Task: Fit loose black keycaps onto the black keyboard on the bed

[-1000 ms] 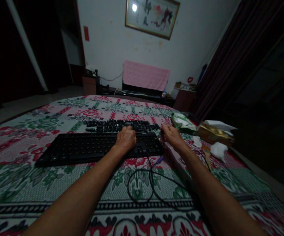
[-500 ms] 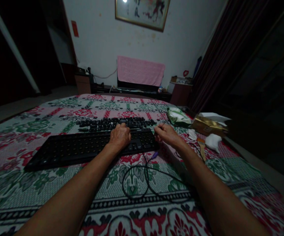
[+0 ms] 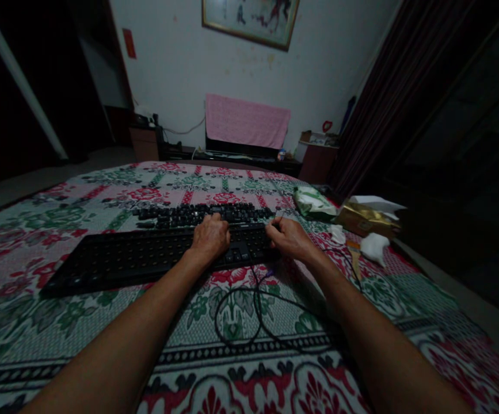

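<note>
A black keyboard (image 3: 145,259) lies across a flowered bedspread (image 3: 80,322). Just behind it sits a row of loose black keycaps (image 3: 180,214). My left hand (image 3: 209,237) rests curled on the keyboard's right part, fingers bent down onto the keys. My right hand (image 3: 287,237) is at the keyboard's right end, fingers pinched together at its edge; what they hold is too dark to make out. The keyboard's black cable (image 3: 253,316) coils on the cloth between my forearms.
To the right lie a green-and-white packet (image 3: 313,203), a gold box (image 3: 364,220), white tissue (image 3: 373,247) and a small brush (image 3: 355,259). A pink cloth (image 3: 247,121) covers a screen at the far wall. The bed edge drops off at right.
My right hand has moved left, from beside the keyboard's right end to touching it. The left hand stays on the keys. The camera has shifted slightly.
</note>
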`<action>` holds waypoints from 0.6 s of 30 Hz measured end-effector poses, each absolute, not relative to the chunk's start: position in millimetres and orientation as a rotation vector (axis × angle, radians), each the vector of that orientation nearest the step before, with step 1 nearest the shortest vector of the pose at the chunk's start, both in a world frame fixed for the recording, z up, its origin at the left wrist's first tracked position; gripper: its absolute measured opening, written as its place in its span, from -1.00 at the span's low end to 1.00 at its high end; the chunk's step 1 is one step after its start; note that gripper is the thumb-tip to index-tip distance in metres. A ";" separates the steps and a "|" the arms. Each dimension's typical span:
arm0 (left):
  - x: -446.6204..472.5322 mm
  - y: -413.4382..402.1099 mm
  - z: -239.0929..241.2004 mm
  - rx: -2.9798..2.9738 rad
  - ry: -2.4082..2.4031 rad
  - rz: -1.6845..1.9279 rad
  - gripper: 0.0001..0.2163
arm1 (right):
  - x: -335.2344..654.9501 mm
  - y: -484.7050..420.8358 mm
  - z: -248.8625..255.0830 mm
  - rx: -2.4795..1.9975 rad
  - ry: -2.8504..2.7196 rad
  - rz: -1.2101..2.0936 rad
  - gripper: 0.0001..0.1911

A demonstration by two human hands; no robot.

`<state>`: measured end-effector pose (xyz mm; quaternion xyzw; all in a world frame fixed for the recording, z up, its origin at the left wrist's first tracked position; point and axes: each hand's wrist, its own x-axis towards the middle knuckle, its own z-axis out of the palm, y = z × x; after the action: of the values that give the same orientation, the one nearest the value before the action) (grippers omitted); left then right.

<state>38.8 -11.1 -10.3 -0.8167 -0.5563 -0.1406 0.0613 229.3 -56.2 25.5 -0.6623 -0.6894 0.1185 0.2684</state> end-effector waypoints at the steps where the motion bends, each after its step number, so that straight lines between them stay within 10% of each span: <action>1: 38.8 -11.2 -10.0 -2.473 -1.679 -0.425 -0.68 | 229.3 -56.2 25.9 -1.787 -1.867 0.322 -0.78; 18: 47.7 -24.2 -1.8 -2.548 -1.670 -0.501 -0.61 | 226.7 -57.2 30.9 -1.900 -1.965 0.309 -0.89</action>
<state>47.7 -24.2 -1.8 -0.8250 -0.5407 -0.1621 0.0268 226.7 -57.2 30.9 -0.6776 -0.7008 0.1101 0.1939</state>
